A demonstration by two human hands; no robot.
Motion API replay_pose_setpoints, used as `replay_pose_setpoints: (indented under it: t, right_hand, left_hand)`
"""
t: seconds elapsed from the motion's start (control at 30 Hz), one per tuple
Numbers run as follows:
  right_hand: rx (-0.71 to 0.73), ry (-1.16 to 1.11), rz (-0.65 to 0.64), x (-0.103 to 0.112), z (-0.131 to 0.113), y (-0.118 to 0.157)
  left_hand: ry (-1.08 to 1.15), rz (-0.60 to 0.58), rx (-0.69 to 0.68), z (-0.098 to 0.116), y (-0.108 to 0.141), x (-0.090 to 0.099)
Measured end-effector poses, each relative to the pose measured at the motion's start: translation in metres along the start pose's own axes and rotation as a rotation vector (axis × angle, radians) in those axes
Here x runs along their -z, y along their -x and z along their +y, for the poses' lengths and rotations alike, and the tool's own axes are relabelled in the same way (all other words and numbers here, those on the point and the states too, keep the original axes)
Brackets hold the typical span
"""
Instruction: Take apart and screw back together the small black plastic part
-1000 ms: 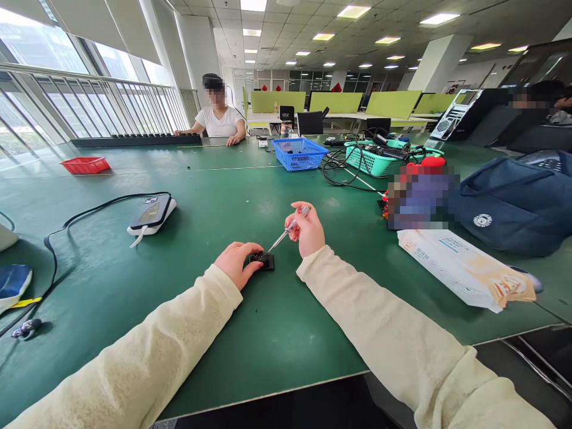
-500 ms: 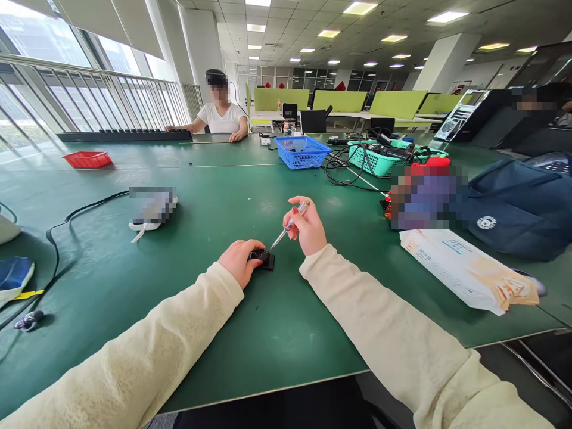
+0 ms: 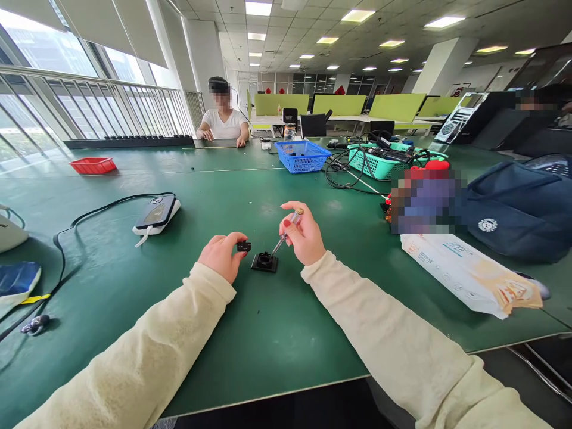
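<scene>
Between thumb and index finger, my left hand (image 3: 223,256) pinches a small black part (image 3: 243,246), raised a little above the table. Just right of it, a black square base (image 3: 264,263) with a round raised middle lies on the green table (image 3: 286,322). My right hand (image 3: 304,233) is closed on a clear-handled screwdriver (image 3: 292,221), held at a slant. The screwdriver's tip points down at the right side of the base's raised middle; whether it touches cannot be made out.
Ahead are a blue basket (image 3: 302,157) and a green basket (image 3: 375,164) with cables. A phone (image 3: 156,211) and a red tray (image 3: 93,166) are at left. A white packet (image 3: 465,271) and dark bag (image 3: 522,208) lie right. A person (image 3: 223,122) sits opposite.
My left hand has moved left and slightly up, away from the base, with the small black part in its fingers. My right hand with the screwdriver has shifted slightly left.
</scene>
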State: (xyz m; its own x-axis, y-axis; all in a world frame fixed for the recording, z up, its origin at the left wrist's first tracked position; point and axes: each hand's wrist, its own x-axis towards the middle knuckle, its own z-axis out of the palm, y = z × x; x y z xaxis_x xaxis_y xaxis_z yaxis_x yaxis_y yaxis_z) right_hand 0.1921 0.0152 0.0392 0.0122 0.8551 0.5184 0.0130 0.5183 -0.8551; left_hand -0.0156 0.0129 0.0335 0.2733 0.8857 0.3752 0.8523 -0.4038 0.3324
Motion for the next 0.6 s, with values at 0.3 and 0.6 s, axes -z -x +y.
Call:
replay_pose_setpoints:
  t: [0.3,0.6]
  right_hand:
    - [0.009,-0.044,0.126,-0.001,-0.001,0.001]
    - [0.067,0.048,0.073,-0.004,-0.001,0.005]
  left_hand:
    - [-0.069,-0.035,-0.035,-0.005,0.006,-0.008]
    - [0.004,-0.155,-0.164,-0.003,0.0,-0.034]
